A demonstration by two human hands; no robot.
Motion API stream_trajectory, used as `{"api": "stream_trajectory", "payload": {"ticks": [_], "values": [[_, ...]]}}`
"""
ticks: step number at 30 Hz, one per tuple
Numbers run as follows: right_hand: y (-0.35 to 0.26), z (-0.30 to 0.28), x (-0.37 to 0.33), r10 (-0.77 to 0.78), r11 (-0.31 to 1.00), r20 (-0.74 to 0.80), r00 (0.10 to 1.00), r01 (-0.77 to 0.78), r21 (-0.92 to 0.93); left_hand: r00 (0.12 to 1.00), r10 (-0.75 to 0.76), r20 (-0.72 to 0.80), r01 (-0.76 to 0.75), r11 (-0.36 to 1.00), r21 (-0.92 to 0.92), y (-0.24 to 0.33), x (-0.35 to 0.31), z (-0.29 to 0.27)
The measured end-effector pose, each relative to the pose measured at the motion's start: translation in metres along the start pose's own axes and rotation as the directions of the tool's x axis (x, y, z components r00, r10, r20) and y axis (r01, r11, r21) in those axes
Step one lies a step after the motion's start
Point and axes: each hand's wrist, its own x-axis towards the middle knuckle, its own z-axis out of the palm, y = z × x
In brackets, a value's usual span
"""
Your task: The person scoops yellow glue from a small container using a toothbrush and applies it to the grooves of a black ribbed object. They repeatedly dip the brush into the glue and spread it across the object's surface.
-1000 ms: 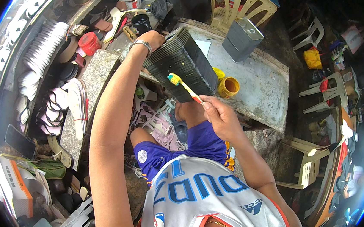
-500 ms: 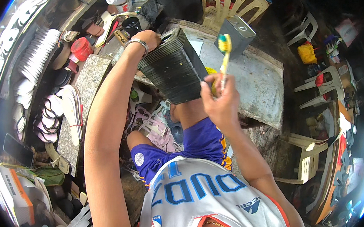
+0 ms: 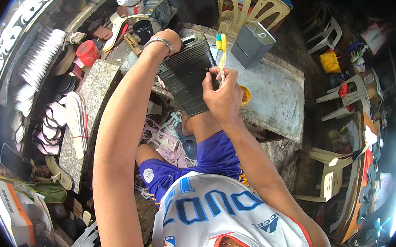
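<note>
A tall black stack of thin, ridged layers (image 3: 185, 80) stands tilted over my knee. At its top end my left hand (image 3: 170, 41) is closed over the far edge, the fingers partly hidden. My right hand (image 3: 222, 94) grips a toothbrush (image 3: 222, 58) with a yellow handle and a yellow and teal head, bristles up. Its fingertips are close against the right side of the stack. Just right of that hand, a yellow round container (image 3: 246, 95) sits on the worn grey table (image 3: 278, 93), partly hidden.
A dark grey metal tin (image 3: 252, 47) stands on the table, with a beige plastic chair (image 3: 253, 3) behind it. To the left, a stone slab (image 3: 95, 83) bears a bundle of pale soles (image 3: 77, 120). Loose sandal straps (image 3: 164, 140) lie under the stack.
My right hand has moved left with the toothbrush, from over the table to the stack's side. More of the yellow container shows. My left hand stays at the stack's top.
</note>
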Motion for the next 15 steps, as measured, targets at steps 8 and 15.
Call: {"api": "stream_trajectory", "payload": {"ticks": [8, 15], "values": [[0.002, 0.006, 0.002, 0.027, 0.998, -0.001, 1.000, -0.027, -0.051, 0.998, -0.055, -0.004, 0.055, 0.998, -0.025, 0.006, 0.001, -0.002], [0.003, 0.009, 0.005, 0.008, 0.997, -0.019, 1.000, -0.010, -0.077, 0.996, -0.078, -0.032, 0.074, 0.993, -0.092, 0.012, -0.006, -0.004]]}}
